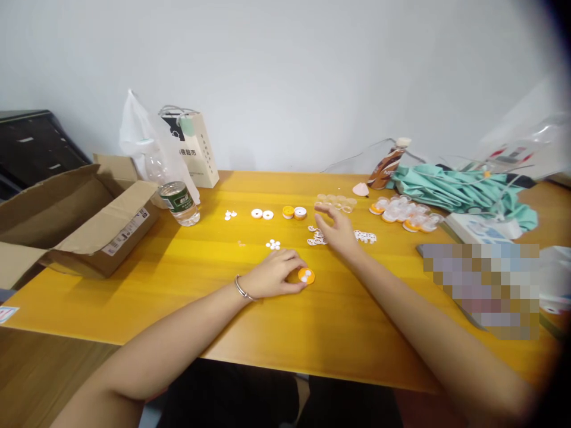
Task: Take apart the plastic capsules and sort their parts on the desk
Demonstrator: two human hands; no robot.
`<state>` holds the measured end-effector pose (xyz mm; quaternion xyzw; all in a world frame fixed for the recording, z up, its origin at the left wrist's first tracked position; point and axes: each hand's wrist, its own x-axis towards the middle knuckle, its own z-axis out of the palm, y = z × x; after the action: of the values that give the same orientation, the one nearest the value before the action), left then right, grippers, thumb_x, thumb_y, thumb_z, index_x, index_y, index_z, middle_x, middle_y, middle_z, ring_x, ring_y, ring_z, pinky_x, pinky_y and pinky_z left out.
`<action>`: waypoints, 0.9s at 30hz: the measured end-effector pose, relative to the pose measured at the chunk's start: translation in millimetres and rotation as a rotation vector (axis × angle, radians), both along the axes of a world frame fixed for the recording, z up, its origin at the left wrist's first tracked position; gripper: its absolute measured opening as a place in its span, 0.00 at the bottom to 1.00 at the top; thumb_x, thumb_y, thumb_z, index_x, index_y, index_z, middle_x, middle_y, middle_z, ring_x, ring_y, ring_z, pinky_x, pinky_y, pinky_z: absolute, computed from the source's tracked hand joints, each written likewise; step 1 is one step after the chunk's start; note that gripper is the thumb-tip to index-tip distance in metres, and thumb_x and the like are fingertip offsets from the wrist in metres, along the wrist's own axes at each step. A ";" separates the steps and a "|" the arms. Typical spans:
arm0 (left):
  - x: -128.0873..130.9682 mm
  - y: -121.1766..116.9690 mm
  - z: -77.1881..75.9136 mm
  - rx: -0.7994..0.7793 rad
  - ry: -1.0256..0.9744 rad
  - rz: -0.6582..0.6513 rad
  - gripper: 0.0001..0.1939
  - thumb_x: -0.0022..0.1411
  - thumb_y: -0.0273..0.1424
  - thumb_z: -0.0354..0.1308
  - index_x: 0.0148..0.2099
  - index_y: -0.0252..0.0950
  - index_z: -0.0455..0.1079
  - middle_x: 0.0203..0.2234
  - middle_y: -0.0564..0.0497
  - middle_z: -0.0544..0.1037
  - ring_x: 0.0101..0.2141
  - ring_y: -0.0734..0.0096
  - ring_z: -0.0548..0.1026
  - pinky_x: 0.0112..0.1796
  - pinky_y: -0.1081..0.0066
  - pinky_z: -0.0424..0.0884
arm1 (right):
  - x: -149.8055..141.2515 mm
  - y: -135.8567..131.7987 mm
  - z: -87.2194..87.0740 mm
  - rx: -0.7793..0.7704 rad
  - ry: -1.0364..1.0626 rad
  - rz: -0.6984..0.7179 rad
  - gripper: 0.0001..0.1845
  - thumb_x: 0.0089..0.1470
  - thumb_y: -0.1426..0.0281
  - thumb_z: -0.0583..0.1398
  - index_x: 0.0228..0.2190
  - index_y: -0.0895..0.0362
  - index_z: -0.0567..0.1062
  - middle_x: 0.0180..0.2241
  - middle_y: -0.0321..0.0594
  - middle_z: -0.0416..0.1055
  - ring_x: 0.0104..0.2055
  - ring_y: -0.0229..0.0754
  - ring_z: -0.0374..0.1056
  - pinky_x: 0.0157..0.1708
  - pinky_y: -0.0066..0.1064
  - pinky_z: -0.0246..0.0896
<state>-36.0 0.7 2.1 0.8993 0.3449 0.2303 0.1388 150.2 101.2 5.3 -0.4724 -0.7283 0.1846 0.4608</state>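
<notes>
In the head view, the left hand (270,274) is pinching the edge of a small round orange piece with white spots on top (306,276), just below the frame's centre. Right of centre, the right hand (338,230) is spreading thumb and forefinger; whether it is touching anything cannot be told. Flat white openwork plastic pieces (366,237) are lying around it, and thin clear round plastic cups (346,205) are standing just above it.

Indoor tabletop workspace, home or office unclear; small white parts (366,236) grouped on wood-toned table (250,333); carton (91,241); plain wall (285,89)
</notes>
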 end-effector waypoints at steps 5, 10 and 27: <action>0.1 -0.7 -0.3 -0.012 -0.003 -0.002 0.13 0.57 0.36 0.54 0.44 0.35 0.66 0.35 0.48 0.69 0.37 0.67 0.67 0.40 0.68 0.64 | 22.7 -67.7 -9.1 -0.062 -0.151 0.270 0.12 0.50 0.64 0.57 0.38 0.56 0.66 0.34 0.41 0.69 0.36 0.42 0.66 0.35 0.35 0.64; 1.1 -1.0 1.2 -0.033 -0.013 -0.005 0.14 0.57 0.34 0.54 0.46 0.36 0.66 0.35 0.48 0.70 0.37 0.67 0.68 0.40 0.68 0.65 | 25.3 -87.8 -14.0 -0.096 -0.302 0.423 0.20 0.45 0.60 0.62 0.39 0.55 0.66 0.36 0.42 0.67 0.37 0.42 0.64 0.38 0.36 0.62; 17.4 -6.1 -0.1 -0.216 -0.186 0.108 0.06 0.59 0.31 0.55 0.35 0.34 0.67 0.31 0.50 0.71 0.33 0.73 0.69 0.35 0.73 0.66 | 16.7 -82.5 -22.3 -0.069 -0.378 0.417 0.17 0.45 0.56 0.62 0.29 0.55 0.67 0.30 0.38 0.67 0.34 0.41 0.62 0.33 0.32 0.54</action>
<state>-18.6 -5.4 2.0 0.8340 0.4012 0.2815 0.2537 166.9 18.7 -17.0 -0.3536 -0.8762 0.2086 0.2525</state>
